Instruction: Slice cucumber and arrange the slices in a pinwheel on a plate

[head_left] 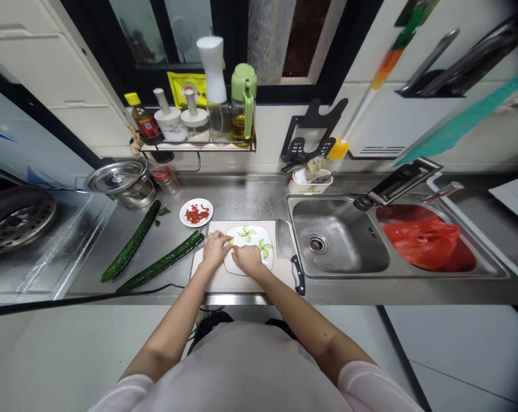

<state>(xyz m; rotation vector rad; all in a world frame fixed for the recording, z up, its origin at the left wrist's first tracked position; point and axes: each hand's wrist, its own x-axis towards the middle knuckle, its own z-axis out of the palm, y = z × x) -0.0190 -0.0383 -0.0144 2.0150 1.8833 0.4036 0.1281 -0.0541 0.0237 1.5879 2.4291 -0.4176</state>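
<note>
A white plate (246,268) rests on a pale cutting board (216,284). Two pinwheel shapes of thin cucumber slices, one near the top (247,233) and one at the right (265,248), lie on the plate. At the plate's left side, my left hand (216,250) pinches a small cucumber slice (231,241). Close beside it, my right hand (248,259) is closed over the plate, its fingertips pressed at a pale green slice that they mostly hide. A cleaver (285,239) with a black handle lies along the board's right edge.
Two whole cucumbers (132,243) (162,262) and a small dish of chopped red pieces (197,213) are on the left. Behind them stands a lidded steel pot (127,183). A double sink (340,234) with a red plastic bag (422,240) is on the right. Bottles line a wall rack (198,147).
</note>
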